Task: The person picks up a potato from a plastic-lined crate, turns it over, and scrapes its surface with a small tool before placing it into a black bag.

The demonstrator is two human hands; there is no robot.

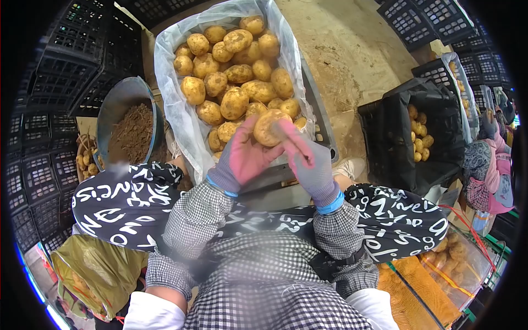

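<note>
In pink and grey gloves, my hands hold one potato (268,130) over the near end of a crate. My left hand (245,157) grips the potato from its left side and below. The fingers of my right hand (309,162) press together against its right edge. Beyond them, many yellow-brown potatoes (235,103) with patches of soil fill the crate, which is lined with translucent plastic (168,71).
Left of the crate stands a bucket (157,118) with loose soil. Rightward, a crate lined in black plastic (379,129) holds more potatoes. Black crates (74,33) are stacked at far left. A co-worker's pink sleeve (493,157) shows at the right edge.
</note>
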